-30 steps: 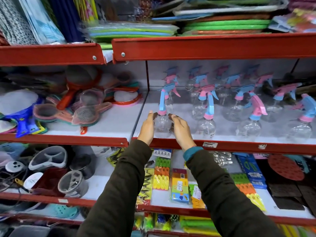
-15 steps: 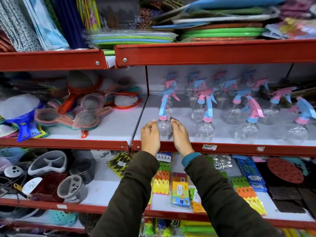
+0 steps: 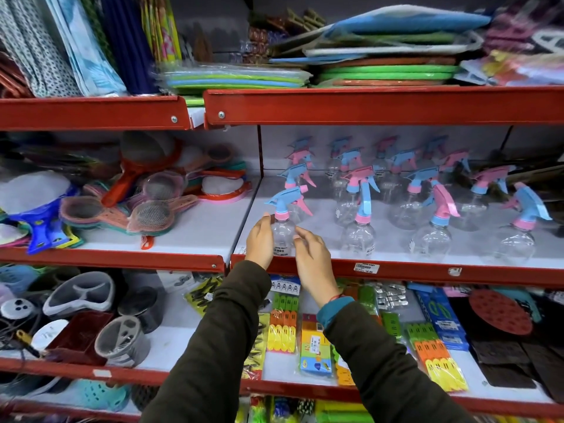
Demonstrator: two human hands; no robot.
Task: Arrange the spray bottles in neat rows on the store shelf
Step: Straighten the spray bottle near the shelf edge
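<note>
A clear spray bottle [image 3: 283, 235] with a blue trigger head and a pink collar stands at the front left corner of the red-edged shelf [image 3: 403, 271]. My left hand [image 3: 259, 241] wraps its left side, thumb up by the neck. My right hand [image 3: 314, 264] touches the bottle's right side with its fingertips. The nozzle points left. Several more clear spray bottles with pink and blue heads stand to the right and behind in loose rows, such as one [image 3: 360, 239] beside it and another [image 3: 430, 244] further right.
Mesh strainers [image 3: 152, 209] lie piled on the shelf section to the left, past a red divider post [image 3: 260, 154]. Packs of coloured clothes pegs [image 3: 283, 329] fill the shelf below. Folded mats [image 3: 381, 68] are stacked on the shelf above.
The bottle between my hands has turned so its head points left and sits lower. My right hand has slid down and back a little; the view has tilted downward.
</note>
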